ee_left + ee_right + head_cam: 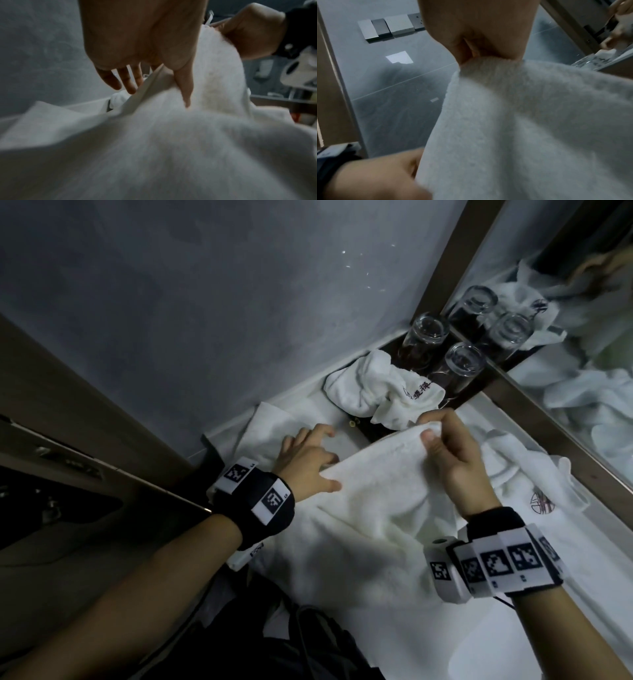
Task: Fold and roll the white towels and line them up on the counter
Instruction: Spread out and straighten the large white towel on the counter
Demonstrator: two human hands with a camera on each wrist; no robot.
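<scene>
Head view: a white towel [370,508] of thick terry pile is held stretched between two hands above the worktop [534,563]. The right hand [459,460] forms a closed grip on the towel's far edge, thumb on the near face and curled fingers behind it, lifting that edge into a raised ridge. The left hand [305,455] holds the towel's left edge; the thumb lies over the cloth while the other fingers [322,431] spread loosely beyond it. Below the grips the cloth hangs in soft, irregular folds toward the near edge of the worktop, its surface plain and unmarked where visible.

Left wrist view: the left hand [137,40] shows its thumb pressed onto the pile and the flat hemmed border of the towel [154,148] passing beneath the palm. Right wrist view: the right hand [484,33] pinches a bunched fold of the towel [530,128], whose looped texture is clear here.

Further white cloth covers the worktop. A crumpled towel [373,388] bearing dark embroidered characters lies toward the far edge, against a dark tray [404,350] that carries two upturned glasses [459,368]. Another cloth with a round red emblem [541,501] lies along the right edge, beside a mirror [582,337].
</scene>
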